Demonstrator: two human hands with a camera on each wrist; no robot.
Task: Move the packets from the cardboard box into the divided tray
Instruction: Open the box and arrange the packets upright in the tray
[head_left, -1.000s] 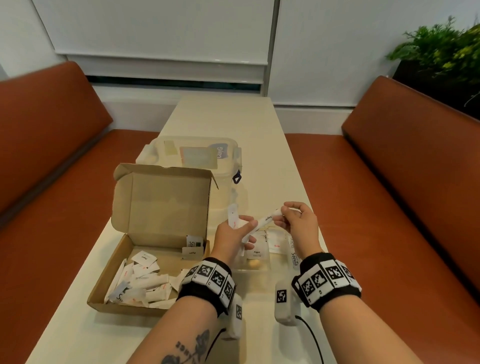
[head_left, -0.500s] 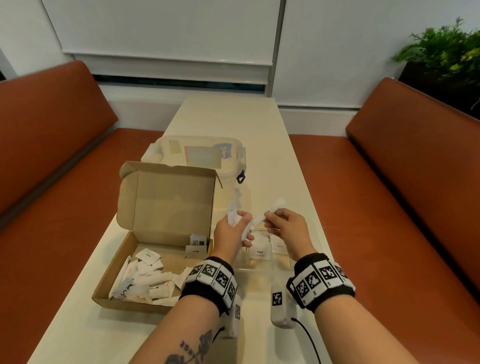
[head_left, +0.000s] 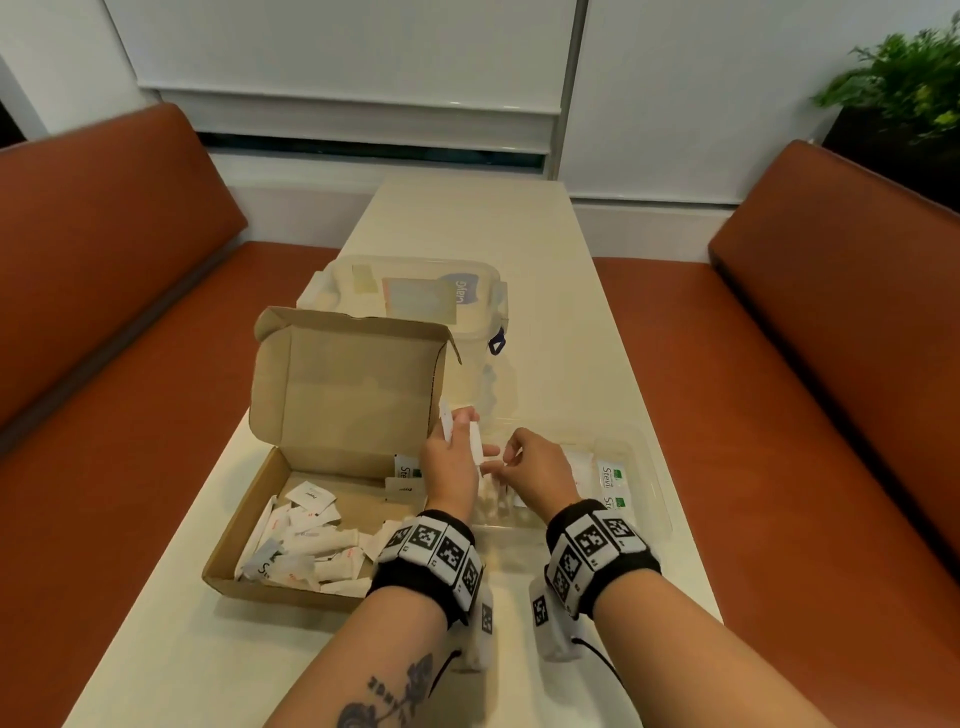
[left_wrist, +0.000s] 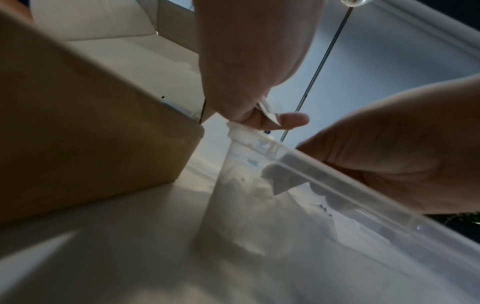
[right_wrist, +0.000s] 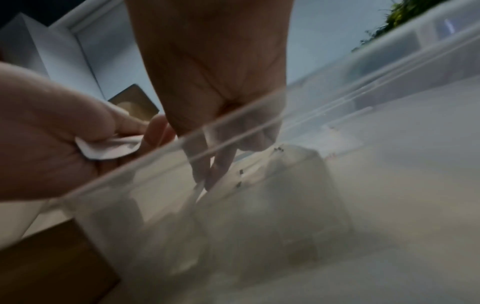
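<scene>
My left hand (head_left: 451, 462) pinches white packets (head_left: 470, 441) beside the cardboard box (head_left: 270, 525). My right hand (head_left: 540, 475) reaches into the clear divided tray (head_left: 652, 499), fingertips (right_wrist: 207, 181) narrowed on a packet beneath them. More packets lie in the box left of my fingers.

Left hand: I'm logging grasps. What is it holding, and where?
The left hand pinches white packets by their lower ends between thumb and fingers; their tops stick up free.
</scene>
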